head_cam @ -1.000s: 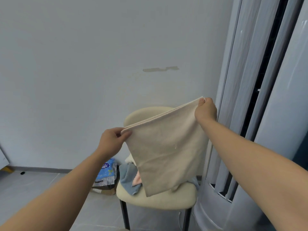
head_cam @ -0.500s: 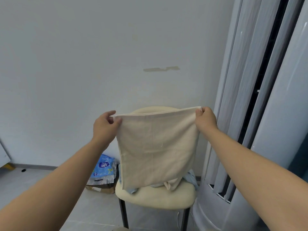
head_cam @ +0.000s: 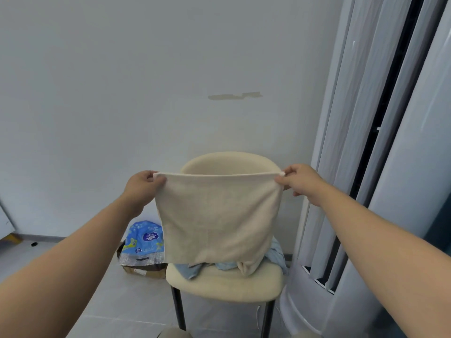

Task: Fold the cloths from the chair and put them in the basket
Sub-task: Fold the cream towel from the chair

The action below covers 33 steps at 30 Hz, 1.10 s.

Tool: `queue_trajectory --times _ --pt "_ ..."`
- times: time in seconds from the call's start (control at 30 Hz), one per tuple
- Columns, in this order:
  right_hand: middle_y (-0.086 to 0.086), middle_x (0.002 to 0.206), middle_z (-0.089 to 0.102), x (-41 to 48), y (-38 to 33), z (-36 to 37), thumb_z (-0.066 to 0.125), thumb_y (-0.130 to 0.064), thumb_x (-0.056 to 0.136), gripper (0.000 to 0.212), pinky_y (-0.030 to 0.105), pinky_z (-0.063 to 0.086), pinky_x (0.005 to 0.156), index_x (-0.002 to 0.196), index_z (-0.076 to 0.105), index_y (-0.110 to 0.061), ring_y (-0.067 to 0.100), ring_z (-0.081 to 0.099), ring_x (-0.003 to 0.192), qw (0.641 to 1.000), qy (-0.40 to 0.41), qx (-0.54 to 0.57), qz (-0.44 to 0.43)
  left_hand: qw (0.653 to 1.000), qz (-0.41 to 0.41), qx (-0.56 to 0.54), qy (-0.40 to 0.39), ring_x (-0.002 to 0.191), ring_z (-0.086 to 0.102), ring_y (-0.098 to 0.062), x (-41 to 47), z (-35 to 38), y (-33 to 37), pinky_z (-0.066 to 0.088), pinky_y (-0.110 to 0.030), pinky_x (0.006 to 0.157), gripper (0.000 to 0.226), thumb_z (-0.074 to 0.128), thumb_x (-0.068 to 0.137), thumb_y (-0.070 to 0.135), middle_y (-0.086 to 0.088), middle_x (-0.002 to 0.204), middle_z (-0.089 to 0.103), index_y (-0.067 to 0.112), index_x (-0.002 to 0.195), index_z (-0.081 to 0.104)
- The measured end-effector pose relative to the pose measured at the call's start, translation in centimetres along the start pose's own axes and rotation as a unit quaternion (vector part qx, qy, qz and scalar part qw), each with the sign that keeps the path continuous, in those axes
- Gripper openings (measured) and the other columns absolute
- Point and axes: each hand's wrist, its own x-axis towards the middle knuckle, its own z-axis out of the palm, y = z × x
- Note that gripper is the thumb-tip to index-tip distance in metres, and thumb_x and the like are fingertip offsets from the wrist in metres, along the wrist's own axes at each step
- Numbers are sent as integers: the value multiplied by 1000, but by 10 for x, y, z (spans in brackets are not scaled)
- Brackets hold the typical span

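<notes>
While left hand [head_cam: 144, 189], right hand [head_cam: 302, 182] pinch, cloth [head_cam: 217, 215] hangs.

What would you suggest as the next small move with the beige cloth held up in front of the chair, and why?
Probably bring the left hand across to the right hand, folding the beige cloth in half: each hand pinches a top corner, the top edge is level and taut, and the cloth hangs flat.

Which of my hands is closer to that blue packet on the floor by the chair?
Left. The left hand pinches a corner of the beige cloth above the blue packet; the right hand pinches the other corner, across the chair from it.
</notes>
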Motion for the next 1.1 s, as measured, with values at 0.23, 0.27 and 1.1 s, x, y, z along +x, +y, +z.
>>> queue_trajectory --times 0.23,0.27,1.1 --pt "12 93 66 3 -3 8 78 -11 89 19 29 42 53 93 59 -12 21 59 82 999 -41 15 -2 997 7 31 73 91 60 -25 -5 12 -10 52 -44 86 15 62 96 25 -6 100 67 14 105 66" --pt "12 94 67 3 -4 10 77 -9 89 20 29 44 54 92 58 -12 21 60 83 997 -74 26 5 996 1 25 82 93 59 -25 -4 13 -11 52 -44 88 14 60 97 24 -6 102 67 14 106 65" --pt "5 72 49 21 19 31 60 -9 61 15 26 39 51 72 53 -16 22 46 61 959 -10 260 109 984 -118 -108 72 78 47 -21 4 30 -9 43 -37 72 17 55 98 23 -5 83 54 15 84 61"
